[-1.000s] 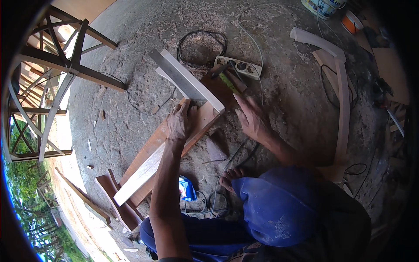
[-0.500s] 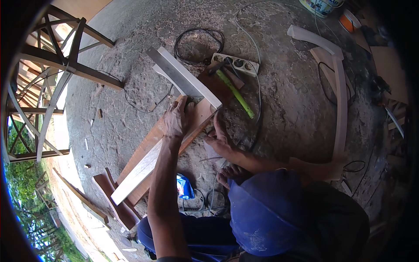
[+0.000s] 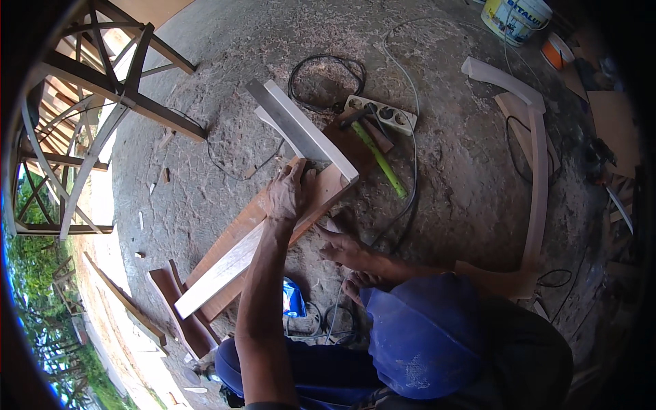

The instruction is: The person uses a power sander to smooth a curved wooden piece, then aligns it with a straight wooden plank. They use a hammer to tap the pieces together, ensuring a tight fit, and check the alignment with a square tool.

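My left hand [image 3: 287,195] is closed over a tapered wooden board [image 3: 205,283], fingers curled across it beside a pale strip of wood [image 3: 321,140]. That strip lies across the board's far end, with a flat grey face along its left side and a curved pale piece [image 3: 273,126] beside it. Below the board's right edge, my right hand [image 3: 345,249] is apart from the wood, fingers loosely spread, with nothing visible in it. A hammer with a green handle [image 3: 379,160] lies just past the board's end, next to a power strip [image 3: 386,114].
Black cable [image 3: 326,58] is coiled at the back. A long, jointed pale wooden frame [image 3: 538,178] lies right; a paint bucket [image 3: 516,20] stands behind it. A wooden trestle [image 3: 130,102] stands left. Dark curved offcuts [image 3: 178,307] and a blue packet [image 3: 294,299] lie near my knees.
My right hand has drawn back from the corner of the board's far end, toward me. My left hand keeps its hold. The whole view has shifted slightly.
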A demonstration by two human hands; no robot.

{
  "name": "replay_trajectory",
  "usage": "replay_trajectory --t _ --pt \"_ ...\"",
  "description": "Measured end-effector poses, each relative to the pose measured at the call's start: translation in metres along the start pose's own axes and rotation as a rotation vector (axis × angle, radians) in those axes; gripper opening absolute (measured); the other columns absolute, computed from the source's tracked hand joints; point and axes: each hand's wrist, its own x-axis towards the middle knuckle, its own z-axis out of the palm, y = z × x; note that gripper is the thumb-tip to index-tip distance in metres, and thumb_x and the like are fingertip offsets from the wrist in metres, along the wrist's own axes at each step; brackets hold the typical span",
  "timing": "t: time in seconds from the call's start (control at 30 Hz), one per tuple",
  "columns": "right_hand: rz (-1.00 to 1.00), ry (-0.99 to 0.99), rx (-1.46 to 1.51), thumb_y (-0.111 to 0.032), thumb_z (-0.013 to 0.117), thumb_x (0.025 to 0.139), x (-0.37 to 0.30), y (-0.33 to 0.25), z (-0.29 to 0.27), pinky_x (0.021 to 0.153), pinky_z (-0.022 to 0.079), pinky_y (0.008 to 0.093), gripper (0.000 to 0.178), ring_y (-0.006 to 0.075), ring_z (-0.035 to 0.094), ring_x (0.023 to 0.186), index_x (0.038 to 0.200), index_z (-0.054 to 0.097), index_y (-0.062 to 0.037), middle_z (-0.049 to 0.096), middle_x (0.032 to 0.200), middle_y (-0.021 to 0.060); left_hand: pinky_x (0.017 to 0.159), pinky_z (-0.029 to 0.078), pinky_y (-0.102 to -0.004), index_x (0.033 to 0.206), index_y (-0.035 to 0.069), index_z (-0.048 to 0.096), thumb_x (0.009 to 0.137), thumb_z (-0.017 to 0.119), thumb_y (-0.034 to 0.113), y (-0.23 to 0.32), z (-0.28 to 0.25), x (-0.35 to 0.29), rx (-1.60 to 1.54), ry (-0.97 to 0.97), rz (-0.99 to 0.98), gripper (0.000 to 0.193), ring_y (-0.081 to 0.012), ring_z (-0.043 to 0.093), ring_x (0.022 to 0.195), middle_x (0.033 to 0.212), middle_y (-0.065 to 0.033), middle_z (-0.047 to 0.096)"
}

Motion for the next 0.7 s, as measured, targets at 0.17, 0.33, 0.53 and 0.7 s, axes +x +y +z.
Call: replay_trajectory --t 0.17,0.33,0.53,0.7 --pt "-0.043 0.197 0.138 -0.016 0.062 0.099 -0.005 0.043 -0.021 0.064 0.047 0.023 0.07 0.0045 0.05 0.073 0.161 0.028 -0.0117 0.059 0.091 -0.0018 0.09 0.05 -0.0491 0.129 0.012 0.062 0.099 0.055 0.041 0.0 -0.002 -0.001 0.006 0.001 0.034 0.042 -0.0365 0.065 0.103 0.107 -0.0175 0.068" --pt "-0.081 0.273 -0.002 -0.008 0.064 0.095 -0.003 0.07 -0.017 0.066 0.047 0.0219 0.071 0.0043 0.051 0.075 0.159 0.033 -0.0104 0.059 0.09 -0.0024 0.089 0.05 -0.0491 0.128 0.012 0.062 0.099 0.055 0.04 -0.003 -0.002 -0.001 0.015 0.006 0.042 0.041 -0.0366 0.066 0.102 0.104 -0.0168 0.068" --pt "-0.083 0.295 0.019 -0.007 0.065 0.094 -0.009 0.062 -0.023 0.07 0.047 0.0219 0.072 0.0041 0.05 0.076 0.159 0.034 -0.01 0.058 0.088 -0.0019 0.085 0.053 -0.0479 0.128 0.011 0.062 0.1 0.055 0.038 -0.003 -0.001 0.0 0.006 -0.007 0.052 0.04 -0.0384 0.067 0.101 0.108 -0.0181 0.068" --pt "0.001 0.277 -0.089 -0.012 0.067 0.094 -0.017 0.042 -0.029 0.078 0.048 0.0256 0.071 0.0098 0.051 0.081 0.157 0.035 -0.0071 0.055 0.087 -0.0009 0.083 0.054 -0.0485 0.123 0.012 0.066 0.1 0.055 0.037 -0.01 -0.005 -0.003 -0.016 0.06 0.014 0.035 -0.0392 0.069 0.097 0.108 -0.0179 0.069"
